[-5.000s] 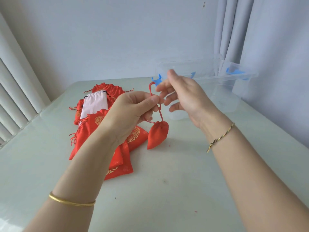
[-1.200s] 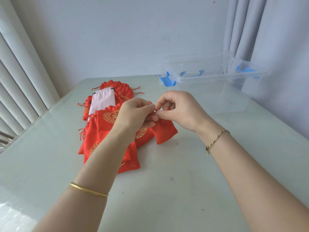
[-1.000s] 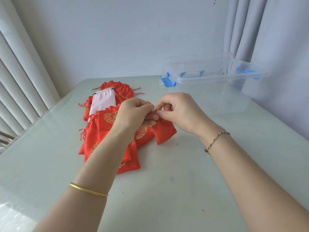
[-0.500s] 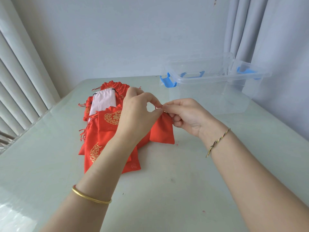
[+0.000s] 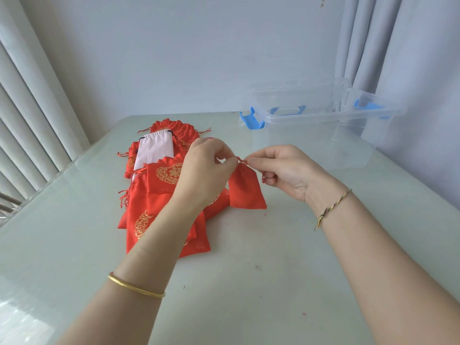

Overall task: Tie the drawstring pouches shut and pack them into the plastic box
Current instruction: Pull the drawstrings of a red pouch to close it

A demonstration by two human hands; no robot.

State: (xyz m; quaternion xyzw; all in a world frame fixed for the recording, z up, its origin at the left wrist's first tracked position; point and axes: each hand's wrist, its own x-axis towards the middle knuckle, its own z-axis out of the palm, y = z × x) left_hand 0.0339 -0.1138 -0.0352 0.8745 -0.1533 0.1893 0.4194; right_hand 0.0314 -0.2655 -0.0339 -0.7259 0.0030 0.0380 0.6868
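A small plain red pouch hangs by its gathered neck between my hands, its bottom edge touching the table. My left hand pinches the red drawstring at the neck from the left. My right hand pinches the same cord from the right, and a short cord end shows under its curled fingers. A pile of red pouches with gold prints lies to the left, with one white pouch on top at the back. The clear plastic box with blue latches stands open at the back right.
The pale glass-topped table runs to a wall at the back. Vertical blinds hang at the left edge and grey curtains behind the box at the right. The box lid leans behind the box.
Over the last second my hands rose slightly and drew apart along the cord, and the pouch neck is now cinched tight. Five seconds ago the pouch dangled higher from a long loop.
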